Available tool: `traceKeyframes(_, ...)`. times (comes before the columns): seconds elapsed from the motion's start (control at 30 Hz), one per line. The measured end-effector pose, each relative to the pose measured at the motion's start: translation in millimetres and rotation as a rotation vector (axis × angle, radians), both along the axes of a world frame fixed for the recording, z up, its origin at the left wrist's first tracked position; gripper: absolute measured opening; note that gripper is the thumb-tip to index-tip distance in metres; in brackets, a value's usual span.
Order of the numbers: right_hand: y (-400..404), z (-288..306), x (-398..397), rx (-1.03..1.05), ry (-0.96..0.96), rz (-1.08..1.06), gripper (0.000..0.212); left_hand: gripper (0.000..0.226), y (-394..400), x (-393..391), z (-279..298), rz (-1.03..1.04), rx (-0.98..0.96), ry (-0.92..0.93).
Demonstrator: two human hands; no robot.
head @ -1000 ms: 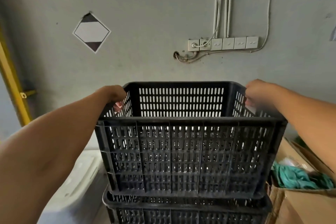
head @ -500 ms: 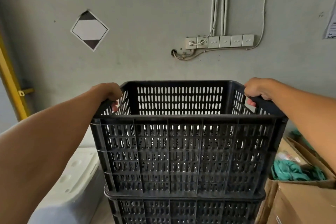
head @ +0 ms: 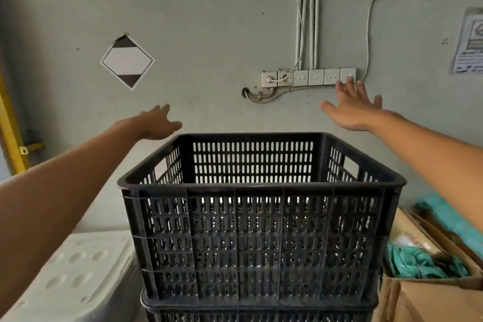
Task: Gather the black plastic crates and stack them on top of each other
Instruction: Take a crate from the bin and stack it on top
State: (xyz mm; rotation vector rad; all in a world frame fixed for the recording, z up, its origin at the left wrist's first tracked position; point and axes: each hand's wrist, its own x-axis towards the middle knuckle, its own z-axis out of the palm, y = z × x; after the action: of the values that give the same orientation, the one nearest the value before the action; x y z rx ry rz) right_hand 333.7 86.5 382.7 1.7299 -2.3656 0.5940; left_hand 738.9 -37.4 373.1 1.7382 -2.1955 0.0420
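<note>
A black slotted plastic crate (head: 257, 246) sits squarely on top of another black crate (head: 258, 314), of which only the rim shows at the bottom edge. The top crate looks empty inside. My left hand (head: 154, 123) hovers above and behind its left rim, fingers spread, touching nothing. My right hand (head: 351, 107) is raised above the right rim with fingers apart, in front of the wall switches, and holds nothing.
A grey wall stands close behind the stack, with a row of sockets and switches (head: 308, 77) and hanging cables. A white plastic container (head: 75, 272) lies to the left. An open cardboard box (head: 428, 282) with teal cloth is on the right. A yellow frame (head: 11, 136) runs along the left edge.
Both hands have let go of the top crate's side handles and lifted up and away with fingers spread. The crate stays resting on the lower one.
</note>
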Motion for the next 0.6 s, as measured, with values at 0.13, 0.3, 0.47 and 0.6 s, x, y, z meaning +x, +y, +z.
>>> traceKeyframes(0.13,8,-55,-16,0.308,-0.045,0.02,0.09,0.098,4,12,-52,-0.033,0.204,-0.109)
traceKeyframes(0.3,13,-63,-16,0.34,-0.221,0.067,0.087,0.101,-6,23,-67,-0.025,0.225,-0.006)
traceKeyframes(0.47,18,-46,-6,0.292,-0.14,0.067,0.082,0.089,9,14,-50,-0.058,0.179,-0.018)
traceKeyframes(0.6,33,2,8,0.093,-0.053,0.057,0.079,0.088,23,11,-11,-0.071,0.091,0.025)
